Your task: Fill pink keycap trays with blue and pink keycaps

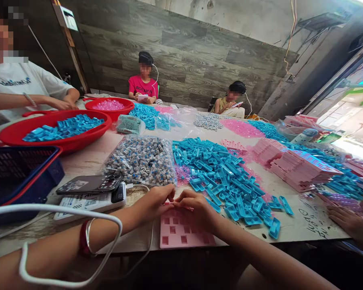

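A flat pink plate with square holes (171, 237) lies at the table's front edge. Both hands meet over its far edge. The fingers of my left hand (159, 199) are pinched together at its upper left. My right hand (198, 207) bends over the plate with its fingertips drawn in against the left ones and covers part of the holes. Whatever sits between the fingertips is hidden. Just beyond the hands lies a heap of blue plastic pieces (218, 177). A clear bag of small grey-and-blue parts (142, 161) rests to its left.
At left are a phone (89, 184) on a white device, a dark blue basket (48, 177) and a red basin (87, 135) of blue pieces. Stacked pink plates (299, 169) stand at right, near another person's hand (347, 221). A white cable (63, 210) loops over my left forearm.
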`<action>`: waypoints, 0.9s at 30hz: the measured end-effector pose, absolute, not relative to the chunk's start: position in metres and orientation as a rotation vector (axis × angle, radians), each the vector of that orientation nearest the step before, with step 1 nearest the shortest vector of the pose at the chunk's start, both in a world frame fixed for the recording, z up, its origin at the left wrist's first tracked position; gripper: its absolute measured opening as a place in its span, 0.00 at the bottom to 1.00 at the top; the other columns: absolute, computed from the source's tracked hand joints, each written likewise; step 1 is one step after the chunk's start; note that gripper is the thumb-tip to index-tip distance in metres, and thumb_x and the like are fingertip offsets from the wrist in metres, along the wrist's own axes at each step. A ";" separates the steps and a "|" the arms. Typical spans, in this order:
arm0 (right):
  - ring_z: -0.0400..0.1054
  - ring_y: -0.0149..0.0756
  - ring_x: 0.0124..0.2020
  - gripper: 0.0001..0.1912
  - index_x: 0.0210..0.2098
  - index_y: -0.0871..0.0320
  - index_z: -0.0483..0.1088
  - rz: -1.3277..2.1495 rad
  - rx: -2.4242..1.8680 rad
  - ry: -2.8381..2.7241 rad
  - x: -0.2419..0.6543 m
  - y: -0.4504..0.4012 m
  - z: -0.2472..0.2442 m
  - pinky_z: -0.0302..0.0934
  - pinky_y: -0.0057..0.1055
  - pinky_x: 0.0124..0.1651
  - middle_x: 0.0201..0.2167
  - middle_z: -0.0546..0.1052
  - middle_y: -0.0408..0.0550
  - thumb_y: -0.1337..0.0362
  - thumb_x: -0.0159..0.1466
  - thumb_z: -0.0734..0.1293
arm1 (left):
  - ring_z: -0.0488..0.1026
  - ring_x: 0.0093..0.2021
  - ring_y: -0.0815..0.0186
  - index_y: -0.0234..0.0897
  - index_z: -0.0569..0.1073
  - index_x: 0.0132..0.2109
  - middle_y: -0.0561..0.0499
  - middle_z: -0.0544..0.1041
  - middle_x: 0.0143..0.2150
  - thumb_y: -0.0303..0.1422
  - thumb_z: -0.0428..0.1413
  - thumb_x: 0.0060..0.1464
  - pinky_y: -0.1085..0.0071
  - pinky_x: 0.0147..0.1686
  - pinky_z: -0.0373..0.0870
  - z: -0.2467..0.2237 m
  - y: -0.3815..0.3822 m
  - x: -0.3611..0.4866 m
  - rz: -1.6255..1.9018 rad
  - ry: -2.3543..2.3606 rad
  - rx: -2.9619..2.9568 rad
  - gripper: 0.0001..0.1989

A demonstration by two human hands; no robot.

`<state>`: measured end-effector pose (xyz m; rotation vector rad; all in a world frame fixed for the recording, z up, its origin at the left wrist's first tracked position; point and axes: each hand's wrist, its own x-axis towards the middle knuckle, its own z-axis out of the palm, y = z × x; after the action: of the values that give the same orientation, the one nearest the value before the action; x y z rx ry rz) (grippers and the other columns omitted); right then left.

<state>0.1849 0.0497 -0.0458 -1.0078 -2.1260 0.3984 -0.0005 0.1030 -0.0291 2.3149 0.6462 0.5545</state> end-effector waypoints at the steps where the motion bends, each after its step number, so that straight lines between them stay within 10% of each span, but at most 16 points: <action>1: 0.69 0.33 0.28 0.12 0.25 0.58 0.73 0.392 -1.008 -2.122 0.185 0.050 -0.046 0.64 0.28 0.29 0.28 0.73 0.49 0.64 0.63 0.63 | 0.64 0.28 0.70 0.37 0.62 0.33 0.56 0.68 0.29 0.31 0.52 0.52 0.75 0.27 0.56 -0.029 0.103 0.000 0.555 0.647 2.320 0.05; 27: 0.65 0.30 0.26 0.12 0.24 0.59 0.74 0.356 -1.101 -2.251 0.182 0.051 -0.039 0.58 0.25 0.28 0.24 0.71 0.46 0.66 0.62 0.64 | 0.60 0.25 0.73 0.35 0.65 0.29 0.57 0.66 0.25 0.31 0.54 0.52 0.76 0.26 0.53 -0.047 0.116 -0.004 0.586 0.541 2.371 0.06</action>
<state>0.1817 0.0510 -0.0393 -1.1010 -2.2508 0.3564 -0.0045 0.1165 -0.0465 2.3715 0.5411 0.5856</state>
